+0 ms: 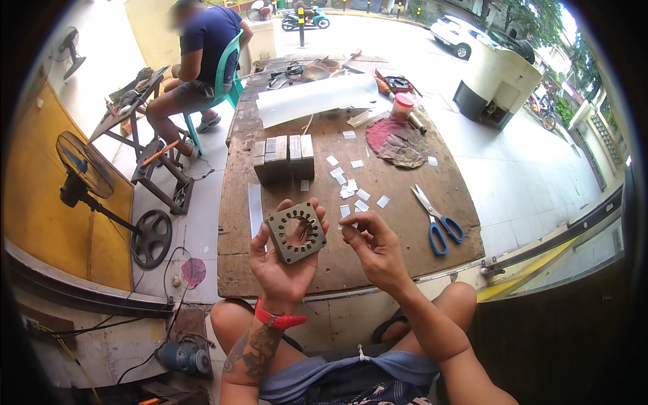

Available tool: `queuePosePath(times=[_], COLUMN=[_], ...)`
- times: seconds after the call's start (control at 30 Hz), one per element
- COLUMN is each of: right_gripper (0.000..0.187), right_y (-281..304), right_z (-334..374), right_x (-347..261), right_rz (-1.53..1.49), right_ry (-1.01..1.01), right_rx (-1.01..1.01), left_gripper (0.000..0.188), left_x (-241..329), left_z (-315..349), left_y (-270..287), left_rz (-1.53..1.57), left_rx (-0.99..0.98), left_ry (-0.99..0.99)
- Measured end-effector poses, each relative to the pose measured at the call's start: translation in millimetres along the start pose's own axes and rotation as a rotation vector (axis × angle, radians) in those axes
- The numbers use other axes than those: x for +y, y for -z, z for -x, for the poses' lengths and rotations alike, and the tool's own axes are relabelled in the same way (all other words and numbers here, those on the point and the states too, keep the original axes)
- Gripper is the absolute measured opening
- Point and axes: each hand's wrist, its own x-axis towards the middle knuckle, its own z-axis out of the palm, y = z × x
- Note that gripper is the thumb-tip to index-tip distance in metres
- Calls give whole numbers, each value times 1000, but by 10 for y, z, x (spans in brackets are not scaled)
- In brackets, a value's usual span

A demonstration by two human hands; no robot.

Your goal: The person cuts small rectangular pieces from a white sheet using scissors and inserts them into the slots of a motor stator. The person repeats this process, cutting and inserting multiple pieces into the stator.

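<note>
My left hand (287, 277) is closed around a square metal stator core (283, 248), holding it palm up above the table's near edge. The core has a round opening ringed with slots, and my fingers show through it. Just to its right, my right hand (379, 253) is closed in a pinch. A small pale slip (342, 227) seems to be between its thumb and forefinger, mostly hidden by them. Several small white insulation slips (352, 185) lie scattered on the wooden table (324, 270) beyond my right hand.
Scissors (437, 223) with blue handles lie to the right. Stacked metal blocks (287, 174) stand beyond my left hand, with a clear strip (255, 206) nearby. Farther back are a plastic sheet (317, 100), a cloth (398, 143) and a red-lidded jar (403, 106). Another person (209, 50) sits at far left.
</note>
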Motion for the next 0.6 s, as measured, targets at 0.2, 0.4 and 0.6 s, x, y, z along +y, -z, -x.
queuePosePath(times=[0.2,0.4,0.6], right_gripper=[27,33,33], right_y=[29,-3,16], right_z=[10,-13,-3], right_x=[22,-6,50], right_rz=[101,402,470], right_ry=[127,455,500], right_rx=[-9,26,19], left_gripper=[53,49,51], left_x=[-77,-146,-232], left_z=[31,84,137], left_y=[40,36,0], left_rz=[-174,-301,-338], left_rx=[7,-20,-61], left_ry=[-91,-115,-123])
